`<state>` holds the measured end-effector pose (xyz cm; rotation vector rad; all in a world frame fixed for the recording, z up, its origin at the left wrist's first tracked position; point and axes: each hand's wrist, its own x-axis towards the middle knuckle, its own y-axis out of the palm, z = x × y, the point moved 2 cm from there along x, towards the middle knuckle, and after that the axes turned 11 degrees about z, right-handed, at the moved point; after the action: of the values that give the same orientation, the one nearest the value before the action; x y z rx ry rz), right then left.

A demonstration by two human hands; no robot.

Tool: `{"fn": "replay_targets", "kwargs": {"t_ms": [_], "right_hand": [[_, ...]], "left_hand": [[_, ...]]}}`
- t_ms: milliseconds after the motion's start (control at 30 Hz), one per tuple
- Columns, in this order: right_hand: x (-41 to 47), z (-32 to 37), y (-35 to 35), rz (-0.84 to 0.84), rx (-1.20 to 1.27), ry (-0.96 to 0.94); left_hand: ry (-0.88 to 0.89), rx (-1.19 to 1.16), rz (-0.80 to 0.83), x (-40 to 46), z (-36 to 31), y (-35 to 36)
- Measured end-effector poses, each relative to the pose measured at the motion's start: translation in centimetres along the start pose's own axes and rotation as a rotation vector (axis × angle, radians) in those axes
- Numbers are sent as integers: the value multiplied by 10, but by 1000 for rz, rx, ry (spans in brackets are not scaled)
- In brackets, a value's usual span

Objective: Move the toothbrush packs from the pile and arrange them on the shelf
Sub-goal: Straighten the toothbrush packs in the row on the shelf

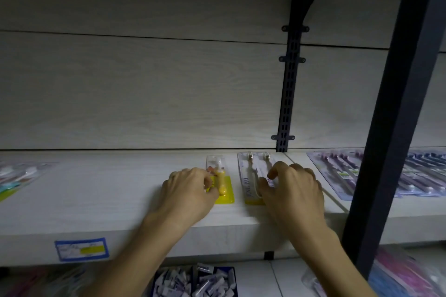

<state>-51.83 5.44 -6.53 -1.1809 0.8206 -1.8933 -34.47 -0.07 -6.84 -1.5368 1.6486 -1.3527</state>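
Left hand (190,190) pinches the yellow toothbrush pack (222,183) lying flat on the shelf (96,188). Right hand (292,188), at 3 o'clock from it, rests curled fingers on the twin-brush pack (251,176). More packs (376,173) lie toward 3 o'clock.

A shop aisle is showing here: a pale wood-grain shelf (96,188) is carrying flat rows of toothbrush packs (376,173), a blue price label (81,249) is sticking to its front edge, and a black slotted upright (288,94) is running up the back panel.
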Motion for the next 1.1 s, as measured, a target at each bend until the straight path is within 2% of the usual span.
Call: {"fn": "replay_targets", "kwargs": {"t_ms": [233,533,900,1100], "right_hand": [[4,8,-3,-38,48,-116],[0,72,8,-17,89,-271],[-30,227,63,41,191,-433],[-51,317,98,98,201,-447]], "left_hand": [[49,16,-77,-5,4,-12],[62,56,-139,-26,56,-43],[-60,117,-223,-65,200,-116],[-88,130,-251,-80,291,-157]]}}
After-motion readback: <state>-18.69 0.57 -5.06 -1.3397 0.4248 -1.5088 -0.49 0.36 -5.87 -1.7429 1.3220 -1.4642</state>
